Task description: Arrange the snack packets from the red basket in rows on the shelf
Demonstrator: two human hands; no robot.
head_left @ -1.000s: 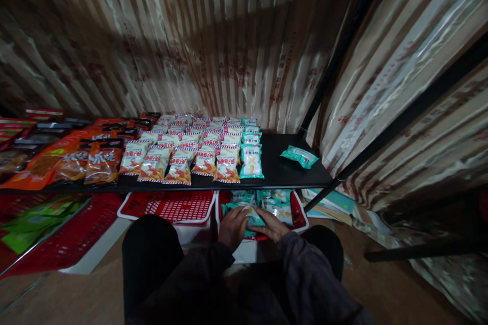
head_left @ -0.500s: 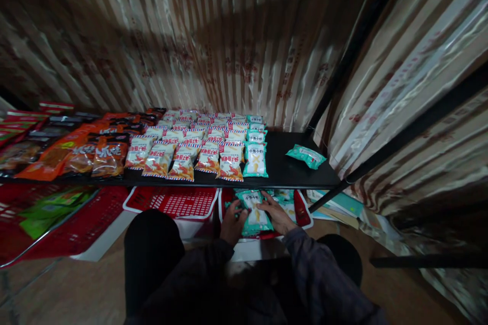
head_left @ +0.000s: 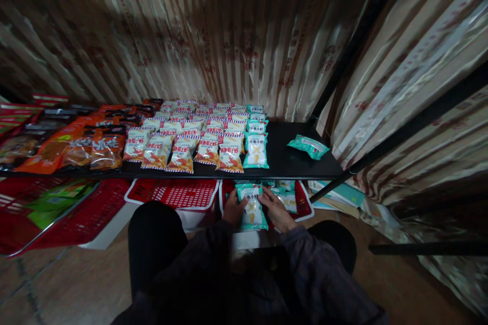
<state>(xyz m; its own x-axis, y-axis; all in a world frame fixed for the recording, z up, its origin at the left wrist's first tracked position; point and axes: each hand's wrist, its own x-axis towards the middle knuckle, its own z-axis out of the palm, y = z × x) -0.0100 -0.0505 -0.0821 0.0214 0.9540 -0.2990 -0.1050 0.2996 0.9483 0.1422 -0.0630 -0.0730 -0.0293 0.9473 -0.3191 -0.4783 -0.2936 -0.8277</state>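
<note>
Between my two hands is a teal and white snack bag [head_left: 252,210], upright with its printed front towards me. My left hand [head_left: 233,209] grips its left side, and my right hand [head_left: 277,212] grips its upper right side. The bag is over a red basket with a white rim [head_left: 307,208], where more teal bags [head_left: 286,201] lie partly hidden behind my right hand. Just above, on the black shelf [head_left: 280,162], a column of matching teal bags [head_left: 256,150] stands beside rows of white and red snack bags [head_left: 182,155].
One teal bag [head_left: 308,147] lies on its side at the shelf's right. Orange packets [head_left: 107,147] fill the left. Below are an adjacent red basket [head_left: 171,194] and one with green packets [head_left: 57,203]. A black shelf post [head_left: 339,183] slants at the right.
The teal bag between my hands has turned from tilted to upright. My left fingers have closed on its left side. The view has shifted slightly.
</note>
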